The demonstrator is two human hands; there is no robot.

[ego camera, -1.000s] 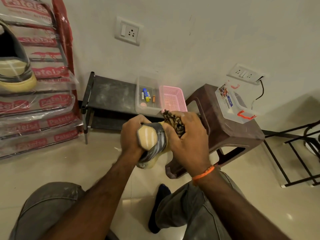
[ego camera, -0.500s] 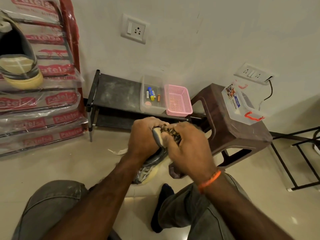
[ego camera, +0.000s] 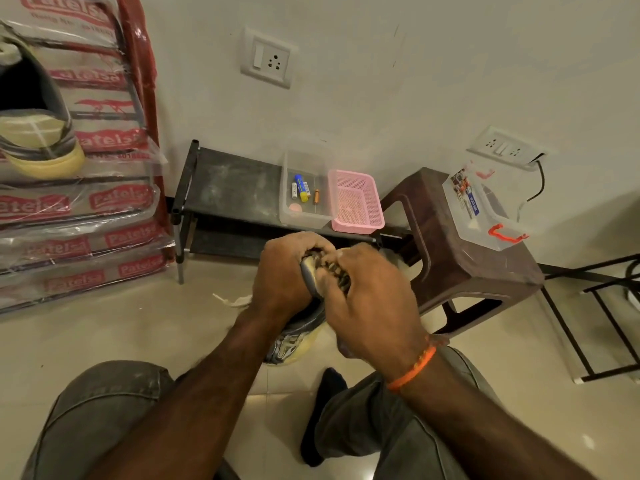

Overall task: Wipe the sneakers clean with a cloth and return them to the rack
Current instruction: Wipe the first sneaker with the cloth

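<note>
Upper left of the frame: second sneaker [ego camera: 38, 133] parked on the wrapped rack [ego camera: 86, 202]. Centre: left hand [ego camera: 287, 271] clenched round the grey sneaker [ego camera: 298, 337], now tipped toe-down instead of sole-up as a second ago. Just right: right hand [ego camera: 374, 306] gripping the patterned cloth [ego camera: 332, 271], pressed against the shoe's upper edge. Wiping apparently shifted from sole to upper; return to rack not yet begun.
</note>
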